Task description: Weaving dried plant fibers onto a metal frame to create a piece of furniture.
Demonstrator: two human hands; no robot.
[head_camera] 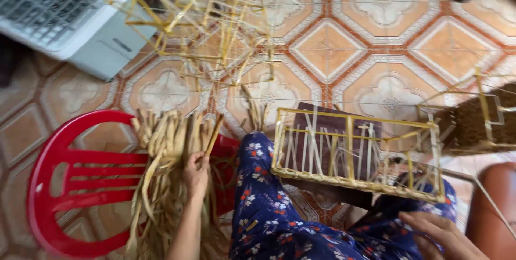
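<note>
Lap: blue flowered trousers (269,206) fill the bottom centre, nearest the lens, knees raised so they prop the work
Red chair (70,185): plastic, lying at lower left of the frame beside the legs, its back serving as a rest for the loose fibre, within arm's reach
Dried strands (166,152): pale tan bundle draped over the chair, ends fanning upward at left of centre
Left hand (196,171): forearm rises from the bottom edge, wrist straight, fingers closed around a few strands near the top of the bundle
Small frame (355,152): yellow-wired box at centre right, resting on the knee, partly woven at its base with light strips standing upright
Right hand (441,236): lower right corner, palm down on the thigh, fingers spread and relaxed, gripping nothing, just below the frame
Bare frames (204,23): stacked at upper centre on the tiled floor (328,50)
Woven basket (478,120): right edge, dark
</note>
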